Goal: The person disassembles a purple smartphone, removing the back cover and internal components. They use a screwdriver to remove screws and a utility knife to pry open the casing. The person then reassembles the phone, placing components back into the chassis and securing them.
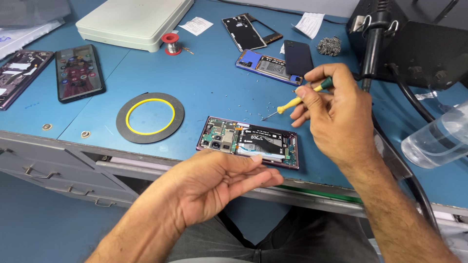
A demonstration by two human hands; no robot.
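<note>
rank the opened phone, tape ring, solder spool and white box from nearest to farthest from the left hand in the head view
From the left hand:
1. opened phone, just above the fingertips, at the bench's front edge.
2. tape ring, black and yellow, up and to the left.
3. solder spool, red, farther back.
4. white box, at the back left; its near corner sits close by the spool.

Bare forearms; no sleeves; dark grey trousers [292, 243].
</note>
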